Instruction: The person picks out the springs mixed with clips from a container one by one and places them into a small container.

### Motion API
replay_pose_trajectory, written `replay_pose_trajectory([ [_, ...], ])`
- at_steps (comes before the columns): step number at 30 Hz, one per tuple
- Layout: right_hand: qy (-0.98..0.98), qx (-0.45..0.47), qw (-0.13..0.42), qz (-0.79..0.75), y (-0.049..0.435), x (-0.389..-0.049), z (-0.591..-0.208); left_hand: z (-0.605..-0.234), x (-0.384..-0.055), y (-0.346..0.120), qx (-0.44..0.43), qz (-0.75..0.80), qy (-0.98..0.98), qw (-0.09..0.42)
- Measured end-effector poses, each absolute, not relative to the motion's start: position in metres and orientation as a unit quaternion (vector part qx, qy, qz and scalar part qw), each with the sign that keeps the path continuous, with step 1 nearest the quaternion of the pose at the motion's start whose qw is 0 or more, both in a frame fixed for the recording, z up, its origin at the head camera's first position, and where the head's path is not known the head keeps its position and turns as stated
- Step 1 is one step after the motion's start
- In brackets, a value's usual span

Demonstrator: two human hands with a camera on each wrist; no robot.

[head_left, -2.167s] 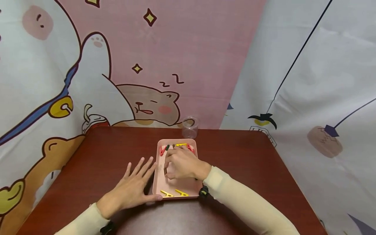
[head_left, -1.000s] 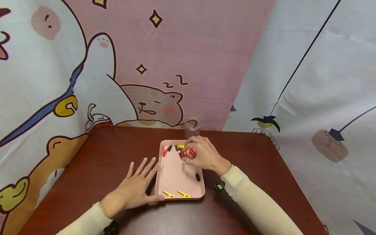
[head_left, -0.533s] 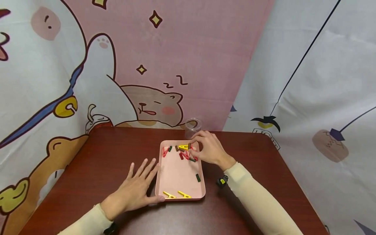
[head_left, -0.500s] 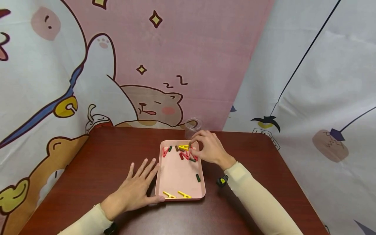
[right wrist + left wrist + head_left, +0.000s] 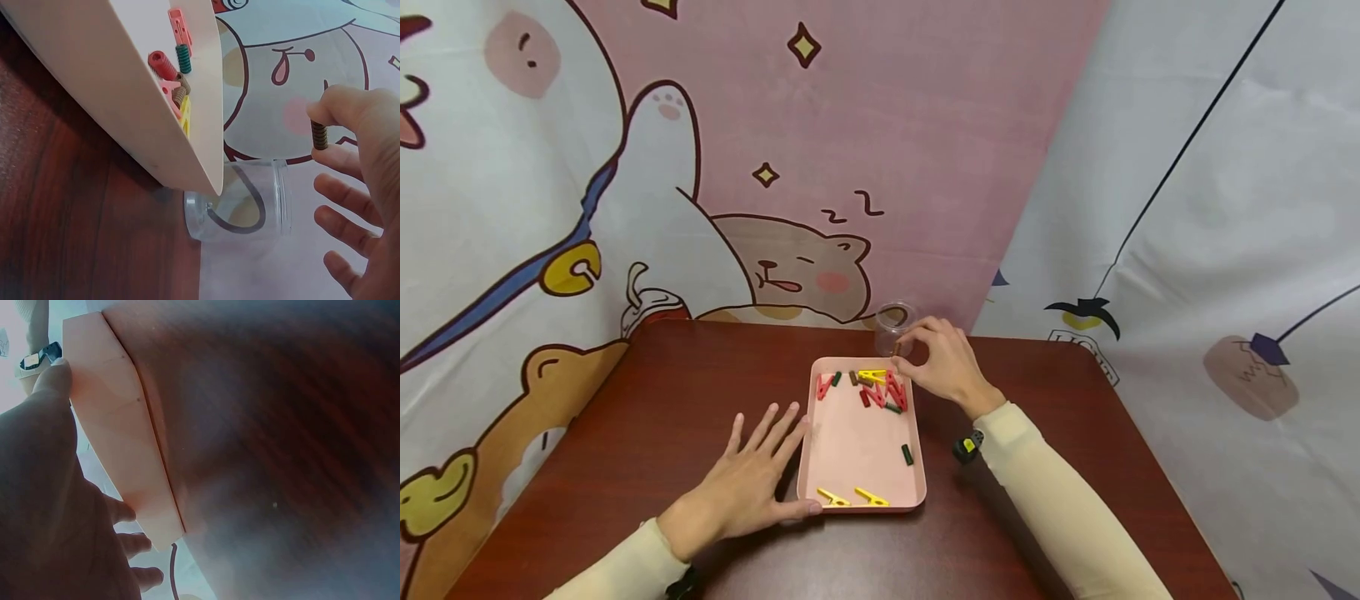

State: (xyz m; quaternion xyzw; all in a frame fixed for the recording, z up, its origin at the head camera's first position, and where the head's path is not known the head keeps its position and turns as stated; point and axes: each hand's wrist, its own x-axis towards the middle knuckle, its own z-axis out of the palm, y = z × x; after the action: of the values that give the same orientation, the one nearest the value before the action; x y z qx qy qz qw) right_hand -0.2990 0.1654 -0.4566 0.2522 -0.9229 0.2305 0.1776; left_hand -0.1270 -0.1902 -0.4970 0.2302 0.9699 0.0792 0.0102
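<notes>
My right hand (image 5: 946, 367) pinches a small brown coil spring (image 5: 319, 134) between thumb and index finger, other fingers spread. It hovers beyond the tray's far right corner, beside a clear plastic jar (image 5: 887, 327) that has no lid. The pink tray (image 5: 857, 450) holds red and yellow clothespins, such as a yellow one (image 5: 872, 497), and brown, green and red springs, including a green spring (image 5: 907, 455). My left hand (image 5: 733, 487) lies with straight, spread fingers at the tray's left side. Its thumb touches the near left corner, and its fingertips meet the side wall (image 5: 119, 419).
The dark reddish wooden table (image 5: 700, 367) surrounds the tray. Behind it hangs a cartoon-printed cloth (image 5: 925, 167); the jar stands near the table's back edge, just behind the tray.
My right hand has picked the brown spring from the tray's middle and carried it up and away, over the far right corner to the jar. The left hand keeps its place at the tray.
</notes>
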Motion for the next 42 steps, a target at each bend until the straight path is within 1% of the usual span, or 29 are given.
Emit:
replay_pose_trajectory([
  [10, -0.923, 0.231, 0.173, 0.254, 0.166, -0.314, -0.454, -0.495, -0.128, -0.191, 0.228, 0.080, 0.970, 0.015],
  [18, -0.923, 0.217, 0.185, 0.259, 0.166, -0.325, -0.452, -0.494, -0.127, -0.190, 0.230, 0.083, 0.969, 0.013],
  [31, -0.929, 0.190, 0.179, 0.262, 0.169, -0.340, -0.451, -0.495, -0.129, -0.188, 0.233, 0.077, 0.969, 0.017],
  [42, -0.932, 0.176, 0.178, 0.261, 0.162, -0.356, -0.451, -0.491, -0.129, -0.189, 0.232, 0.074, 0.970, 0.025],
])
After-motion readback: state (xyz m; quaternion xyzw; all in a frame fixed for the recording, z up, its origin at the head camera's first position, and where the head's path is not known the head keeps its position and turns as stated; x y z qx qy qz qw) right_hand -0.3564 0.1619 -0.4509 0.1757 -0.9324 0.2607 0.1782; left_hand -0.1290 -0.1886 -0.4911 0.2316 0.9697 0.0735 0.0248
